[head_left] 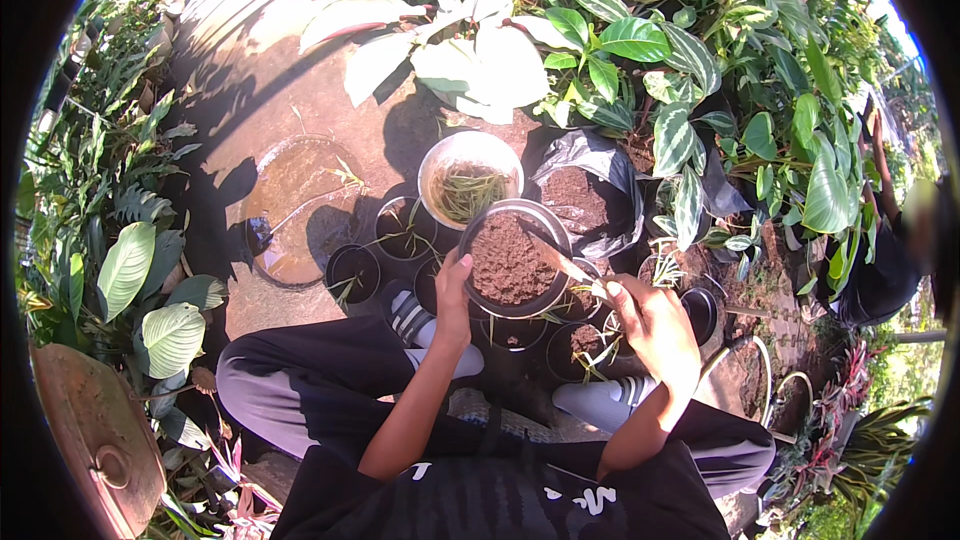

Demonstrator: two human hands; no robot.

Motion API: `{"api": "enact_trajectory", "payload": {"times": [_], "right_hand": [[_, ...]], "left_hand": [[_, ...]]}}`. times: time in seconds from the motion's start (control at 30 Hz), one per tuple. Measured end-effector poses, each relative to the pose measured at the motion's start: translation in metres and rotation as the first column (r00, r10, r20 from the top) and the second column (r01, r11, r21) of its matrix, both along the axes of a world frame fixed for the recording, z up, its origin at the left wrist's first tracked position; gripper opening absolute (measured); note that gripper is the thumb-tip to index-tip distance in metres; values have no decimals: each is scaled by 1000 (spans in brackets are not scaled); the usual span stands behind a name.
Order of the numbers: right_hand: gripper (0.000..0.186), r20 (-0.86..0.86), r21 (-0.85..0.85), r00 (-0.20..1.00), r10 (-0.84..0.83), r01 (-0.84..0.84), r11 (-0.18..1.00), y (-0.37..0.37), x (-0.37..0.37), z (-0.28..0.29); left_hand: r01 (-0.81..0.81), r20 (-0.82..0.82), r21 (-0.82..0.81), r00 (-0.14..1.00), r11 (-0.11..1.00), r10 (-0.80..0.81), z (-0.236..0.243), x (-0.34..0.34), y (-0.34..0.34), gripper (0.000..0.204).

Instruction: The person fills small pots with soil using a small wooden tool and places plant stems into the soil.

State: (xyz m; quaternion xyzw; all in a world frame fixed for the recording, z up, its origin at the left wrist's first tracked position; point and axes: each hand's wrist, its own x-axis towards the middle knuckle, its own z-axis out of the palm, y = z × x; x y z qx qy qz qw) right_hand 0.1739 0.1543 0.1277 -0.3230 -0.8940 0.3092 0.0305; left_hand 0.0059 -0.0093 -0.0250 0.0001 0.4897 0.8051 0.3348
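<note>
My left hand [456, 290] is closed on the near left rim of a round dark pot [512, 312] filled with loose brown soil [505, 260]. In my right hand [655, 328] is the pale handle of a hand trowel [565, 262]. Its blade slants down to the left and rests in the soil, so the tip is partly hidden. Just beyond the pot stands a white bucket [429, 168] with cut green plant pieces [465, 190] inside. To its right, an opened black plastic bag [628, 202] holds more dark soil.
Small black pots, several with seedlings, crowd around my feet, including one at the left [352, 273] and one at the right [700, 315]. A round shallow pan [290, 147] of water lies at far left. Leafy plants [690, 90] border the right; a hose [765, 370] curves nearby.
</note>
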Motion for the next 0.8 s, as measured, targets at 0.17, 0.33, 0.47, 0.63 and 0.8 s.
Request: {"api": "enact_trajectory", "payload": {"times": [0.17,0.33,0.47,0.63,0.8], "right_hand": [[19,-76,24,996,-55,57,998,-4,-12,-2],[21,-180,68,983,-46,59,996,-7,-16,-6],[25,-8,71,998,-55,55,996,-6,-9,-1],[27,18,-120,993,114,-111,987,-10,-5,3],[21,-69,-202,982,174,-185,962,-16,-18,6]], "left_hand": [[23,8,4,1000,1000,-23,-2,1,0,51],[16,51,26,999,1000,-18,-7,0,0,49],[-15,52,4,999,1000,15,-6,1,0,51],[-34,66,25,997,999,32,-8,2,1,48],[-5,102,42,995,999,1,-7,3,1,46]]}}
